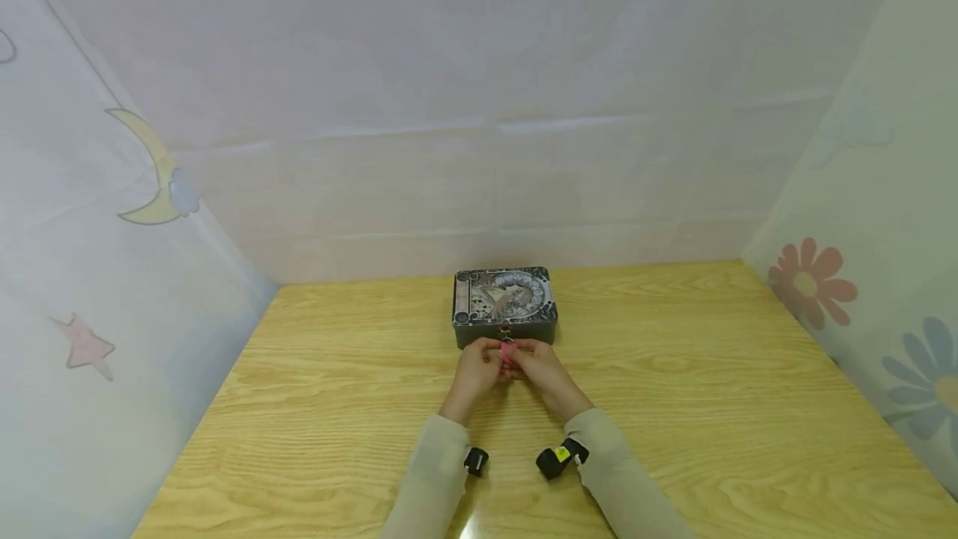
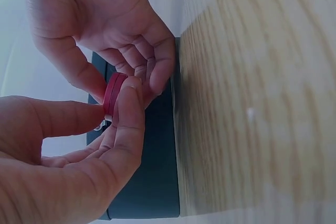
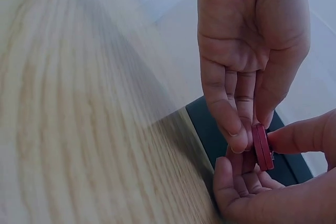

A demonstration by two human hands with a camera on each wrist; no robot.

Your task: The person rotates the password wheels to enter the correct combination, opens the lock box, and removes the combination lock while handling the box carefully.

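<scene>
A dark tin box (image 1: 505, 298) with a printed lid stands closed near the back of the table, with a metal clasp (image 1: 505, 329) on its front. At that clasp is a small pink padlock (image 1: 508, 351) with a silver shackle. My left hand (image 1: 477, 368) pinches the padlock between thumb and fingers from the left. From the right, my right hand (image 1: 545, 370) pinches the same padlock. In the left wrist view the padlock's seamed body (image 2: 113, 95) shows edge-on between both hands' fingertips. Its front face is partly covered by the fingers.
The wooden table (image 1: 337, 406) spreads out on both sides of the box. A pale cloth backdrop (image 1: 486, 148) rises close behind it, with patterned cloth at left and right. Black wrist cameras (image 1: 476, 462) are strapped on both sleeves.
</scene>
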